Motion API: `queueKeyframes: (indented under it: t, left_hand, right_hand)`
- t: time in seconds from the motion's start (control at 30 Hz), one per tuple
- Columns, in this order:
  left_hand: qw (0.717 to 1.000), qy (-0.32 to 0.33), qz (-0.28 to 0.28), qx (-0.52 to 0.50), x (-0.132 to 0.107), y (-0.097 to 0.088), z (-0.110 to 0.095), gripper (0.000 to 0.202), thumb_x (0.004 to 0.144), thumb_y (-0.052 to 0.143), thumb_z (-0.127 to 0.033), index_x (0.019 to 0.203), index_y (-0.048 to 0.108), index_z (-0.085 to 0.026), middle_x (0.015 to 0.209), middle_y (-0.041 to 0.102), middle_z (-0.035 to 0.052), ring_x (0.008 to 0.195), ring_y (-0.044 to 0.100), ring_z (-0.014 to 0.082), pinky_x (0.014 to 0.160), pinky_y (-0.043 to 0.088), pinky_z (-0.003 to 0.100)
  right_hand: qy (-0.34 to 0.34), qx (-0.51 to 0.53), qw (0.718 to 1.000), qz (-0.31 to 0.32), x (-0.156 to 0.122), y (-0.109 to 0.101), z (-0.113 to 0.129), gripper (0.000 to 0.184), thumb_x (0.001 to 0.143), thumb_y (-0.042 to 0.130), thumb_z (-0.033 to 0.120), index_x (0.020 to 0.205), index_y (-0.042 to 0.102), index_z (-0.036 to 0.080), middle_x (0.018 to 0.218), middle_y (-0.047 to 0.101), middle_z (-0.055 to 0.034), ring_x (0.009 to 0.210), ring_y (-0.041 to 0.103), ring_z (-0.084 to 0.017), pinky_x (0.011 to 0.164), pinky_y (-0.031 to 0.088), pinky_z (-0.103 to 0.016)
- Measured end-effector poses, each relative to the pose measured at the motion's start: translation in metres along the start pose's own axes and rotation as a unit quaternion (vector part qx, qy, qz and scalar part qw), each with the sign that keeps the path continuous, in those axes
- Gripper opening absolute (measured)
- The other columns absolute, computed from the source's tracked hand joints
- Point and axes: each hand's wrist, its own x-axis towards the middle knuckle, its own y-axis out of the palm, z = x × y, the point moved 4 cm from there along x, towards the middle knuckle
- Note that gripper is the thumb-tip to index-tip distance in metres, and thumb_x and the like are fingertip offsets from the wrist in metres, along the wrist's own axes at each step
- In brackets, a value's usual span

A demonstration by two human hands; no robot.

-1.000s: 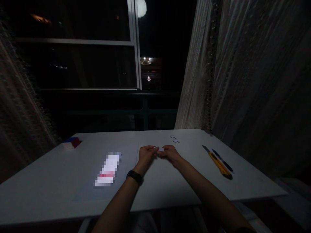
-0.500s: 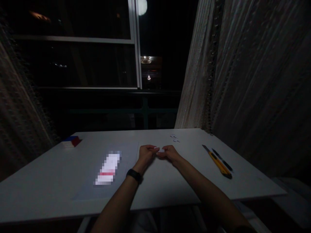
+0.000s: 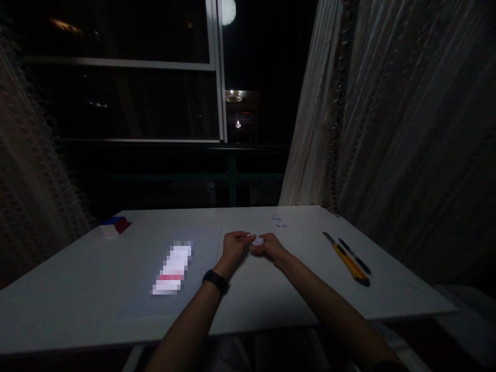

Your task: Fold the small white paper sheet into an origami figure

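Observation:
A small piece of white paper (image 3: 257, 241) is pinched between my two hands, above the middle of the white table (image 3: 279, 299). My left hand (image 3: 235, 245), with a black band on the wrist, grips its left side between thumb and fingers. From the other side my right hand (image 3: 270, 245) holds it the same way. Faint marks seem to show on the paper, too small to read. Beyond my right hand lie small white paper pieces (image 3: 279, 223) with dark marks.
A yellow utility knife (image 3: 346, 259) and a dark pen (image 3: 354, 256) lie at the right. Left of my hands, a bright pixelated screen (image 3: 172, 269) rests on a pale sheet (image 3: 134, 305). A coloured cube (image 3: 115, 226) sits at the far left. Curtains (image 3: 313, 113) hang beyond the table.
More of the white paper shows between my fingers, its face now turned towards me. My right thumb and fingers have shifted slightly; my left hand is almost unmoved.

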Motion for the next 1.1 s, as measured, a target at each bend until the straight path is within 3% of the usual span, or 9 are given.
queueKeyframes:
  t: [0.17,0.3,0.47,0.73,0.93,1.03,1.1]
  left_hand:
    - [1.0,0.013,-0.024,0.0,0.003,-0.006,-0.001,0.029,0.049,0.077,-0.032,0.065,0.067,-0.01,0.058,0.063,0.0049,0.05,0.053,0.0109,0.048,0.038,0.022]
    - [0.999,0.01,-0.042,-0.006,0.004,-0.009,0.0,0.032,0.049,0.077,-0.034,0.067,0.067,-0.01,0.058,0.062,0.0029,0.05,0.051,0.0094,0.048,0.037,0.021]
    - [0.999,-0.008,-0.013,-0.028,0.004,-0.006,0.001,0.039,0.048,0.078,-0.037,0.073,0.067,-0.01,0.062,0.062,0.0035,0.049,0.05,0.008,0.047,0.036,0.02]
    - [0.993,-0.058,0.024,-0.099,0.002,-0.004,0.005,0.062,0.049,0.078,-0.041,0.102,0.061,-0.013,0.057,0.056,-0.0024,0.04,0.041,0.0037,0.039,0.025,0.017]
    - [0.996,-0.034,0.002,-0.089,0.003,-0.007,0.004,0.039,0.046,0.08,-0.038,0.067,0.063,-0.009,0.048,0.05,-0.003,0.04,0.039,0.0039,0.039,0.026,0.018]
    - [0.996,-0.032,-0.018,-0.079,0.004,-0.011,0.003,0.037,0.044,0.081,-0.036,0.063,0.063,-0.009,0.048,0.052,-0.0015,0.041,0.041,0.0052,0.04,0.028,0.019]
    - [0.996,-0.035,-0.021,-0.078,0.004,-0.012,0.002,0.037,0.043,0.081,-0.034,0.063,0.063,-0.009,0.052,0.056,0.0007,0.043,0.044,0.0066,0.042,0.03,0.02]
  right_hand:
    - [-0.008,0.023,0.998,0.049,-0.003,-0.001,0.003,0.033,0.041,0.08,0.028,0.065,0.064,0.012,0.056,0.06,0.001,0.05,0.05,-0.009,0.049,0.038,-0.022]
    - [0.002,0.024,0.999,0.047,-0.003,-0.004,0.002,0.035,0.047,0.079,0.036,0.067,0.064,0.011,0.056,0.061,-0.0014,0.049,0.053,-0.01,0.048,0.04,-0.022]
    - [-0.009,0.043,0.999,0.01,-0.002,-0.004,0.002,0.039,0.048,0.078,0.044,0.057,0.06,0.011,0.05,0.058,-0.001,0.044,0.049,-0.009,0.046,0.038,-0.022]
    - [0.0,0.11,0.993,0.046,-0.011,0.011,0.007,0.034,0.053,0.077,0.039,0.065,0.06,0.012,0.059,0.06,-0.0009,0.051,0.052,-0.008,0.053,0.041,-0.023]
    - [0.003,0.082,0.993,0.085,-0.012,0.009,0.007,0.04,0.045,0.081,0.026,0.077,0.06,0.014,0.063,0.059,0.0011,0.055,0.055,-0.011,0.054,0.044,-0.025]
    - [-0.029,0.084,0.993,0.078,-0.008,-0.001,0.013,0.06,0.041,0.08,0.019,0.096,0.057,0.023,0.073,0.06,0.0027,0.057,0.058,-0.012,0.051,0.045,-0.025]
    - [-0.066,0.083,0.992,0.073,-0.008,-0.006,0.02,0.065,0.04,0.08,0.016,0.099,0.055,0.027,0.084,0.061,0.0012,0.061,0.059,-0.013,0.051,0.047,-0.026]
